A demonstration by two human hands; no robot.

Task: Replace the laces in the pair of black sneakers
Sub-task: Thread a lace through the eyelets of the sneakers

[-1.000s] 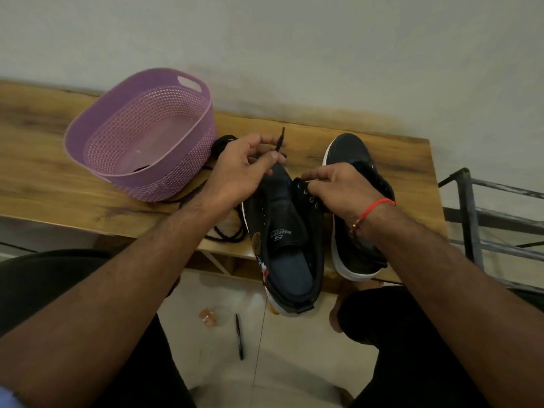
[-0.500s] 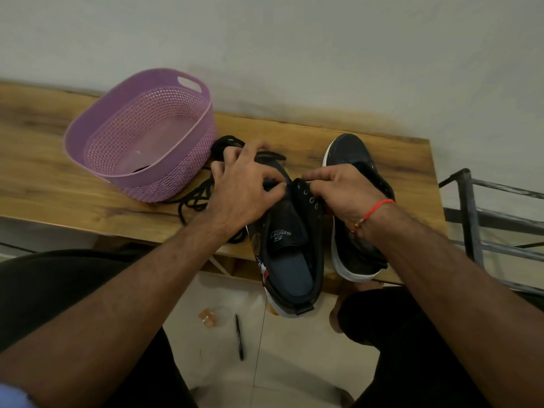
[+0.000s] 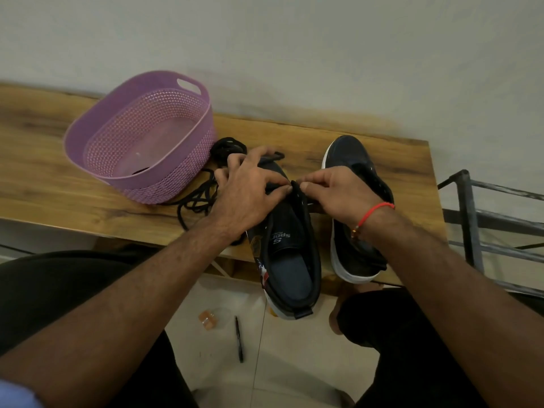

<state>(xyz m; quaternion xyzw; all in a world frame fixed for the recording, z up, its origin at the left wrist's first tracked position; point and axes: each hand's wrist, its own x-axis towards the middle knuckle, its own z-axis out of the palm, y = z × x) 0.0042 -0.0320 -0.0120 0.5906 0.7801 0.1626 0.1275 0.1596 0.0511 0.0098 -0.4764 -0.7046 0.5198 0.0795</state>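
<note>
Two black sneakers stand on the wooden bench [image 3: 73, 198]. The left sneaker [image 3: 290, 269] hangs over the bench's front edge, its tongue and insole showing. My left hand [image 3: 250, 192] lies over its front and pinches the black lace at the eyelets. My right hand [image 3: 335, 192], with a red thread at the wrist, pinches the sneaker's right eyelet flap next to the left fingertips. The right sneaker [image 3: 353, 160], white-soled, lies partly under my right wrist. Loose black laces [image 3: 200, 198] are heaped on the bench left of the sneakers.
A purple perforated basket [image 3: 141, 136] stands on the bench at the left, against the laces. A metal rack [image 3: 471, 207] is at the right of the bench. On the tiled floor below lie a black pen [image 3: 239, 338] and a small orange piece [image 3: 208, 319].
My left hand held a lace tip raised above the sneaker's toe; it has come down and now pinches the lace at the eyelets beside my right fingers. My right hand has barely moved.
</note>
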